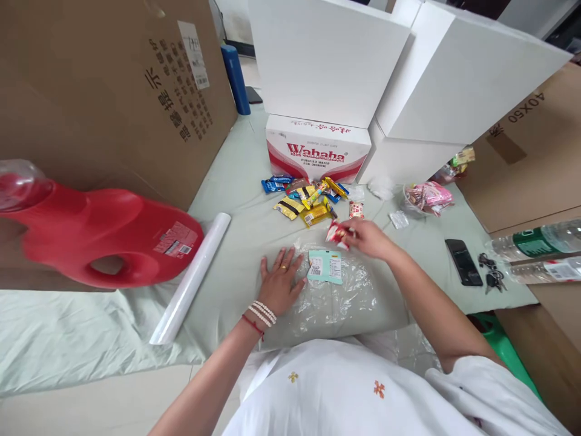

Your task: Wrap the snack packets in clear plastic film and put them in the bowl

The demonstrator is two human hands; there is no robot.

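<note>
My left hand (281, 282) lies flat with its fingers spread, pressing on the left edge of a sheet of clear plastic film (361, 303). A mint-green snack packet (325, 266) rests on that film, just right of my left fingertips. Above and to the right of it, my right hand (368, 237) pinches a small red-and-white snack packet (334, 232). Beyond my hands is a loose pile of wrapped snacks, with a yellow packet (315, 214) and a blue packet (276, 184) among them. Another red-and-white packet (356, 209) lies near my right hand.
At the left are a roll of film (193, 278) and a red jug (118, 236). A Wahaha carton (318, 148) and white boxes (329, 57) stand behind. Rightward are a bowl of snacks (424, 198), a phone (463, 262), keys (492, 275) and bottles (538, 241).
</note>
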